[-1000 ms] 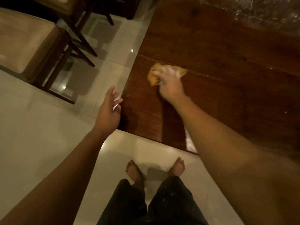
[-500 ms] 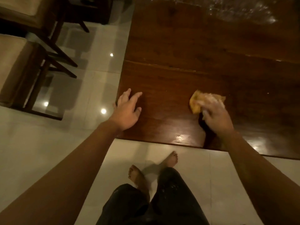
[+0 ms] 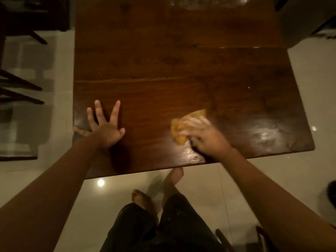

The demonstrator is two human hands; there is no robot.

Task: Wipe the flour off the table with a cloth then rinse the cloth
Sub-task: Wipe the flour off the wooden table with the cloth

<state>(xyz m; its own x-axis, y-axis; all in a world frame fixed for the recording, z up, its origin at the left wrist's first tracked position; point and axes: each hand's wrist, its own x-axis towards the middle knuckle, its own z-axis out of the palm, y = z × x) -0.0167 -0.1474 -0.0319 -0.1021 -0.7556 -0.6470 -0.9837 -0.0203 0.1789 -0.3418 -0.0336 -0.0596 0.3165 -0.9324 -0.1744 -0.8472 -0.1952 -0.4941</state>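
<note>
A dark wooden table (image 3: 181, 70) fills the upper middle of the head view. My right hand (image 3: 207, 140) grips a crumpled yellow cloth (image 3: 179, 131) and presses it on the tabletop near the front edge; its fingers are dusted white. A pale flour smear (image 3: 269, 135) shines on the wood to the right of the cloth, near the front right corner. More white flour (image 3: 209, 2) lies at the far end. My left hand (image 3: 103, 128) rests flat on the front left corner, fingers spread.
Dark chair legs (image 3: 18, 88) stand on the pale tiled floor left of the table. Dark furniture (image 3: 305, 19) sits at the far right. A chair back (image 3: 261, 237) shows at the bottom right. My bare feet (image 3: 141, 197) are below the front edge.
My right hand has slid the cloth rightward and toward the front edge. My left hand has come off the table's side and now lies flat on the top.
</note>
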